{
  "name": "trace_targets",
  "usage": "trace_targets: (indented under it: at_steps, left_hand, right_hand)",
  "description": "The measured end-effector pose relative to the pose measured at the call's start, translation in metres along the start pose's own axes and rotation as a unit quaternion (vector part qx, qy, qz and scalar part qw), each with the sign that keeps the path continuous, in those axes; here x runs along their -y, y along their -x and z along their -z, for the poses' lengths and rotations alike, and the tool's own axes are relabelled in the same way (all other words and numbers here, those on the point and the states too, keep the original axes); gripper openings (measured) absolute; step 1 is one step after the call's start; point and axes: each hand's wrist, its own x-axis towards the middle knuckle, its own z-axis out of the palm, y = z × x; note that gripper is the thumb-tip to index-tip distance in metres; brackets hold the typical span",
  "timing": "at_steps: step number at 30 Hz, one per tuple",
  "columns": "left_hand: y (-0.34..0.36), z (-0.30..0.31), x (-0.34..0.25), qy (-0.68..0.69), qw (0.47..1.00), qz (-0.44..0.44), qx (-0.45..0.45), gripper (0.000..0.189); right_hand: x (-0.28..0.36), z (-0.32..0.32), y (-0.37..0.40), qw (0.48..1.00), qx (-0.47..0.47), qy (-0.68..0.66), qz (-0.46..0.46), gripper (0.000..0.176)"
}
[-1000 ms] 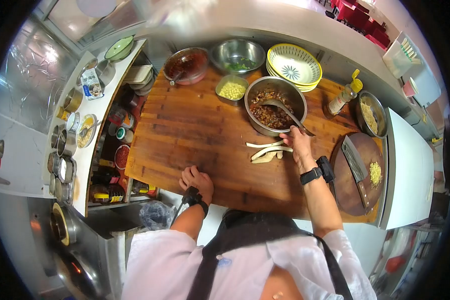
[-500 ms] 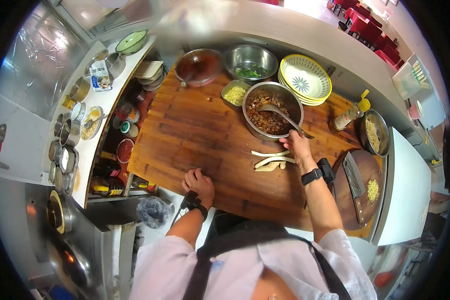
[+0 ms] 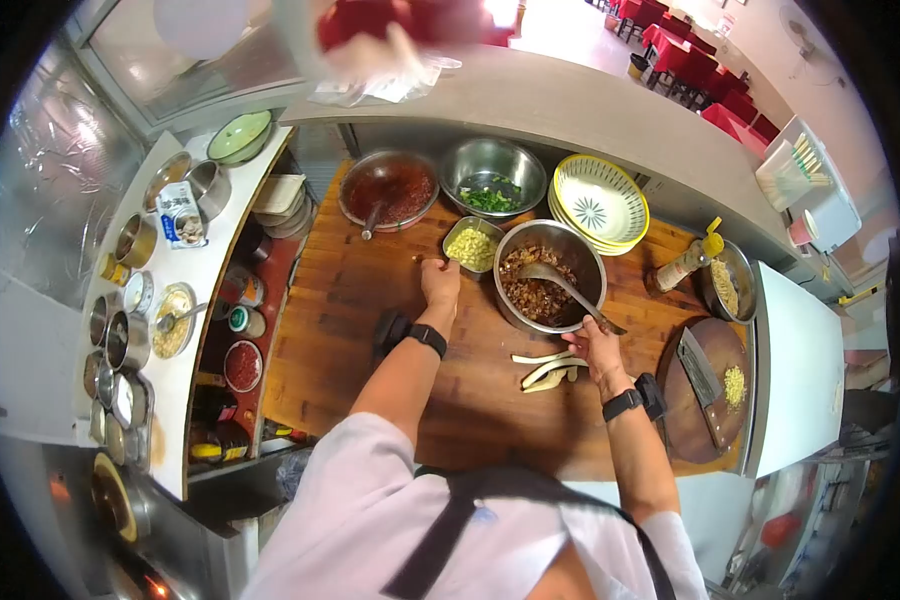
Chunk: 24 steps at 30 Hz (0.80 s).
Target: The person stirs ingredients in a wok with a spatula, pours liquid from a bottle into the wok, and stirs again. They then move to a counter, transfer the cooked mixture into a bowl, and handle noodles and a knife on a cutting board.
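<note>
My left hand (image 3: pixel 438 287) is at the near left corner of a small square metal container (image 3: pixel 457 262) of chopped pale pieces that look like garlic. Its fingers are curled, and what they grip, if anything, is hidden. At the near rim of a steel mixing bowl (image 3: pixel 510 312), my right hand (image 3: pixel 596 347) has its fingers closed on the edge, close to the ladle handle. Dark brown minced filling (image 3: pixel 536 296) lies in this bowl, and a ladle (image 3: pixel 562 285) rests in it. Pale peeled strips (image 3: pixel 548 374) lie just below on the wooden worktop (image 3: pixel 340 350).
Behind stand a bowl of red sauce (image 3: pixel 402 188), a bowl with chopped greens (image 3: pixel 491 192) and stacked patterned bowls (image 3: pixel 600 200). A cleaver (image 3: pixel 700 372) lies on the round board (image 3: pixel 680 420) at right, near a bottle (image 3: pixel 682 268). Another person's blurred hand (image 3: pixel 380 55) is over the ledge.
My left hand has moved from the worktop's near edge forward to the small container. My right hand stays at the bowl's rim. Another person's hand and a plastic bag show more clearly above the ledge.
</note>
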Motion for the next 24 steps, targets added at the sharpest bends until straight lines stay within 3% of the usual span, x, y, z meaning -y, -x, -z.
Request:
trace_targets:
  at_steps: [3,4,7,16,24]
  left_hand:
    - [0.022,-0.002,-0.041,0.112,0.990,0.082,0.037,0.015]
    - [0.021,-0.001,-0.046,0.133,0.984,0.104,0.049,0.022]
    - [0.020,0.014,-0.050,0.133,0.982,0.114,0.064,0.021]
    - [0.030,0.093,-0.037,0.117,0.987,0.113,0.015,0.018]
    - [0.034,0.132,-0.023,0.219,0.969,0.114,-0.028,0.021]
  right_hand:
    - [0.005,0.003,0.000,0.999,-0.001,0.029,-0.034,0.021]
    - [0.007,0.006,-0.002,0.996,-0.007,0.067,-0.059,0.020]
    - [0.002,0.007,-0.002,0.997,-0.003,0.069,-0.034,0.033]
    - [-0.005,-0.006,-0.007,1.000,0.008,-0.004,-0.026,0.015]
    - [-0.009,-0.065,0.000,0.996,0.029,0.062,-0.064,0.026]
